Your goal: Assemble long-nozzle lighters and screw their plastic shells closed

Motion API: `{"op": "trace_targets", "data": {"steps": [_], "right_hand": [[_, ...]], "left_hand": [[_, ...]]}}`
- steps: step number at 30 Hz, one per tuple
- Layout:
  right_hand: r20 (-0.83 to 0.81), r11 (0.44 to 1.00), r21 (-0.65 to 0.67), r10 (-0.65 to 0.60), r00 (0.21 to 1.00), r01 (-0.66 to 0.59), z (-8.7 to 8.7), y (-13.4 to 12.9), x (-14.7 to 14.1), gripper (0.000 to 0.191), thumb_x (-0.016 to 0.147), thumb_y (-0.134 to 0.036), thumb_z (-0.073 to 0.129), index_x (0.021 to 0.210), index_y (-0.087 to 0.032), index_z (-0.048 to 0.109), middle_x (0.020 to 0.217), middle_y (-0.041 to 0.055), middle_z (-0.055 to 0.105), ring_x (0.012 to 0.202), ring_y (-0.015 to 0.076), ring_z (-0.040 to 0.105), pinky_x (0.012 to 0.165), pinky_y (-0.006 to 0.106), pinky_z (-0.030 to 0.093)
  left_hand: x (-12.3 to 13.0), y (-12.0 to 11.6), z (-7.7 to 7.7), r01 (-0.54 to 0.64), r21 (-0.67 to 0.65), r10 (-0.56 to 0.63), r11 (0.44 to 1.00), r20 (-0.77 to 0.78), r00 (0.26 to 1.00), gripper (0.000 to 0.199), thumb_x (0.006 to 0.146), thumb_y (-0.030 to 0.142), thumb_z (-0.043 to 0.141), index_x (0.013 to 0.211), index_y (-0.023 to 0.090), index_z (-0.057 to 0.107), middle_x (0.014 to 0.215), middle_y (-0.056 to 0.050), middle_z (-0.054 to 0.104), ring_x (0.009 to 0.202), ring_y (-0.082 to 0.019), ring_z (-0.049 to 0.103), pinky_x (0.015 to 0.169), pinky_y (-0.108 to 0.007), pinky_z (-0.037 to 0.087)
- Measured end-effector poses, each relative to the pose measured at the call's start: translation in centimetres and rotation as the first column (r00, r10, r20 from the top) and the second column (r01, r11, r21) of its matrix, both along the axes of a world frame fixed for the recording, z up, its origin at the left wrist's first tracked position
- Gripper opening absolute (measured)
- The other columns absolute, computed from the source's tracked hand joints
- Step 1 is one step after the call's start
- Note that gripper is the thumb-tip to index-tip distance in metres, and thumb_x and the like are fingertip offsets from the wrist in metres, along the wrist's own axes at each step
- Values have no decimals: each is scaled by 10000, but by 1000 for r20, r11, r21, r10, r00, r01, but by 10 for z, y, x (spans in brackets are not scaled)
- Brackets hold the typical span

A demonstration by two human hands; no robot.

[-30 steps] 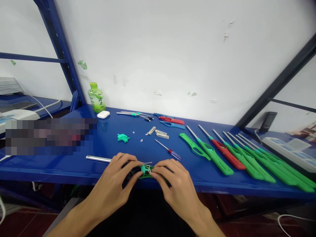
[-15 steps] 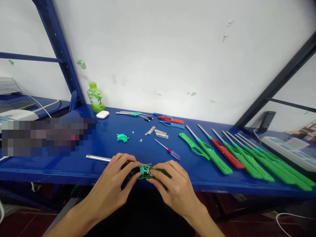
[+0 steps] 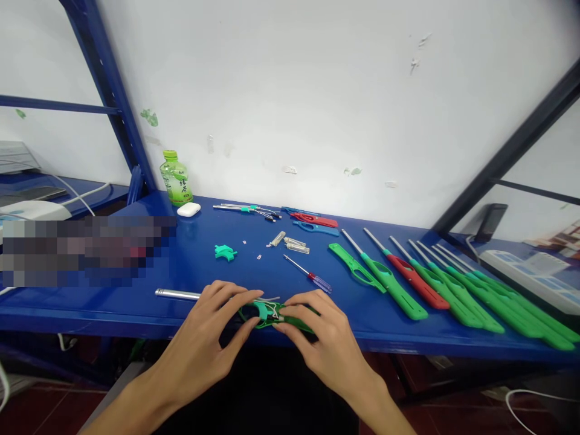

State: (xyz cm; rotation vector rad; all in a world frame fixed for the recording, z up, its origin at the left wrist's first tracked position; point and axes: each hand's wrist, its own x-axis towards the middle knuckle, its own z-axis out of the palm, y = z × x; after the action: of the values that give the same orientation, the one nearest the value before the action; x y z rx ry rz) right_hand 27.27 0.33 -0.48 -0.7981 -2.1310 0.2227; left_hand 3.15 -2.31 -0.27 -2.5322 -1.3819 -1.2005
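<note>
A green long-neck lighter [image 3: 268, 324] lies opened along the table's front edge, its teal trigger [image 3: 261, 310] and pale wires exposed. My left hand [image 3: 216, 326] curls around its neck end, with the silver tube [image 3: 176, 294] sticking out to the left. At the handle end, my right hand [image 3: 322, 329] pinches the body between thumb and fingers. Palms and fingers hide much of the housing. Beyond my hands are a screwdriver [image 3: 317, 281] with a clear handle, loose teal triggers [image 3: 224, 252] and clear fuel tanks [image 3: 296, 246].
Several lighters, mostly green with one red [image 3: 419, 282], lie in a slanted row on the blue table [image 3: 190, 266]. Metal tubes with wires [image 3: 247, 209] and red and blue shells [image 3: 317, 229] lie near the wall. A tea bottle [image 3: 176, 181] and white case [image 3: 189, 209] stand back left.
My left fingers have lifted and spread a little, showing more of the trigger and housing. The lighter has shifted slightly left, and the right fingers have moved slightly on the handle.
</note>
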Motion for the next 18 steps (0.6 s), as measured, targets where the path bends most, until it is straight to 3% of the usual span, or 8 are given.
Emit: {"op": "trace_targets", "data": {"steps": [9, 13, 18], "right_hand": [[20, 995, -100, -18, 1000, 20, 6, -2, 3, 279, 1029, -253, 704, 1298, -306, 651, 1238, 40, 717, 1120, 244, 690, 983, 412, 562], [54, 996, -90, -14, 998, 19, 6, -2, 3, 275, 1047, -249, 672, 1316, -310, 658, 1258, 41, 707, 1131, 243, 682, 998, 424, 563], [46, 992, -125, -13, 999, 19, 6, -1, 3, 251, 1049, -246, 670, 1292, -306, 669, 1268, 39, 703, 1143, 243, 672, 1012, 436, 557]], "left_hand": [[-11, 2, 7, -49, -2, 49, 999, -3, 999, 256, 1064, 273, 582, 1303, 319, 664, 1231, -37, 683, 1141, -231, 608, 971, -389, 537], [-30, 7, 13, -93, -27, 93, 995, -14, 996, 186, 1066, 348, 585, 1162, 310, 739, 1134, -29, 730, 1067, -236, 653, 910, -379, 544], [-42, 12, 12, -96, -109, 96, 989, -11, 995, 238, 1067, 466, 584, 1072, 326, 776, 1067, 1, 757, 980, -206, 692, 853, -338, 559]]}}
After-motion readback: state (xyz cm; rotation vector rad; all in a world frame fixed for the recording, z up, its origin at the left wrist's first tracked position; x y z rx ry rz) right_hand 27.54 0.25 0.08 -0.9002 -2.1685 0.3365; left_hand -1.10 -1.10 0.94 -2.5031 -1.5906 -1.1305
